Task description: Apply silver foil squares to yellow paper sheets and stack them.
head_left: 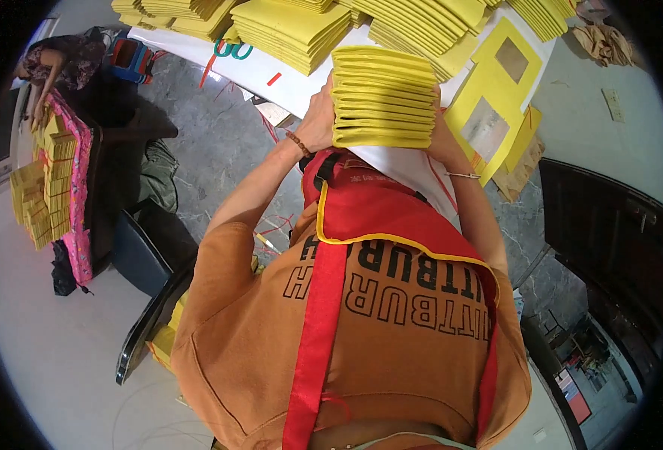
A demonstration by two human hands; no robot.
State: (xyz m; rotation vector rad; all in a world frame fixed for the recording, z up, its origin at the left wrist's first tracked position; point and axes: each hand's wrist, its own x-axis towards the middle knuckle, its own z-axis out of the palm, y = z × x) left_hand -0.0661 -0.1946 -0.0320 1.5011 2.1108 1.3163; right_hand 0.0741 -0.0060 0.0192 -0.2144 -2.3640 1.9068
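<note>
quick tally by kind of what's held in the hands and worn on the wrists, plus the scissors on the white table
Yellow stack, held between left hand and right hand: 1
Wristbands, one beaded bracelet on the left, one thin bangle on the right: 2
Green-handled scissors: 1
Total: 4

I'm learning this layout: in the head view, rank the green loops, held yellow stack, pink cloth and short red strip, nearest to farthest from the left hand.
1. Held yellow stack: touching the left hand, on its right.
2. Short red strip: ahead-left, on the white tabletop.
3. Green loops: farther left, by the tabletop's edge.
4. Pink cloth: far left, beside yellow bundles.
</note>
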